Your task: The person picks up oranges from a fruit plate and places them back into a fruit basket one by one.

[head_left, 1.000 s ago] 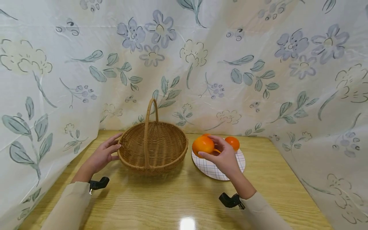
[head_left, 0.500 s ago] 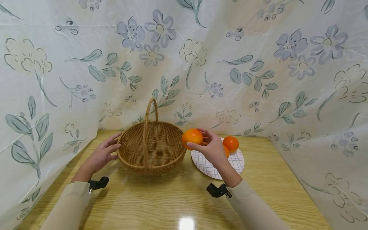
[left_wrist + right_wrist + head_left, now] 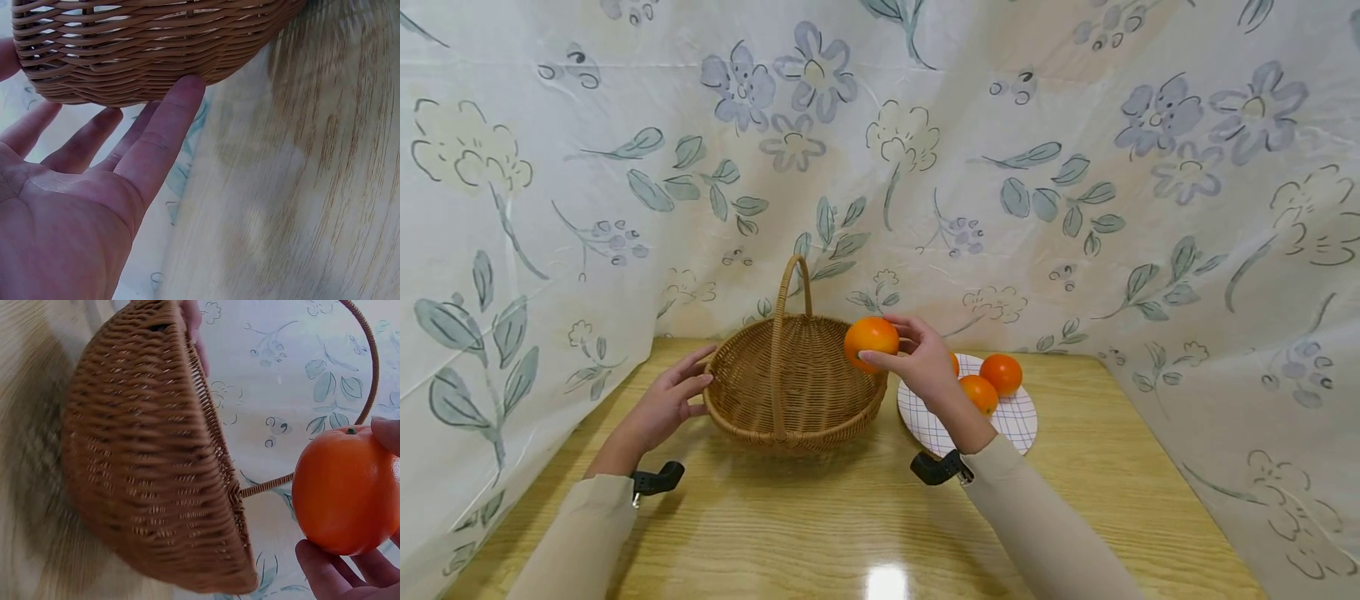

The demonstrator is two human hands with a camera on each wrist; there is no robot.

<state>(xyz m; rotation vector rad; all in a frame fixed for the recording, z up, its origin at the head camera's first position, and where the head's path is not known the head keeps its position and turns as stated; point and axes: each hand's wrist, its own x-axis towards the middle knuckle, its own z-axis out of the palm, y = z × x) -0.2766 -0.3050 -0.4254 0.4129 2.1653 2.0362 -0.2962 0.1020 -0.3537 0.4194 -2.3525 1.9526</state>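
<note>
My right hand [image 3: 921, 364] holds a glossy orange [image 3: 871, 343], thumb on one side and fingers on the other, over the right part of the wicker basket [image 3: 797, 421]. In the right wrist view the orange [image 3: 344, 487] shows a small green stem spot and is apart from the basket wall [image 3: 144, 450]. My left hand [image 3: 662, 406] rests against the basket's left side. In the left wrist view its fingers [image 3: 156, 144] reach out nearly straight and touch the woven wall [image 3: 156, 56]. The part of the basket behind the held orange is hidden.
Right of the basket, a round checked plate [image 3: 928, 421] bears oranges [image 3: 1001, 375], one partly hidden by my right hand. The basket's tall arched handle [image 3: 780, 358] stands upright. A flowered cloth [image 3: 925, 167] hangs behind the wooden table [image 3: 775, 525].
My right hand has carried the orange leftward and up from above the plate to over the basket's right side, uncovering more of the oranges. My left hand has stayed at the basket.
</note>
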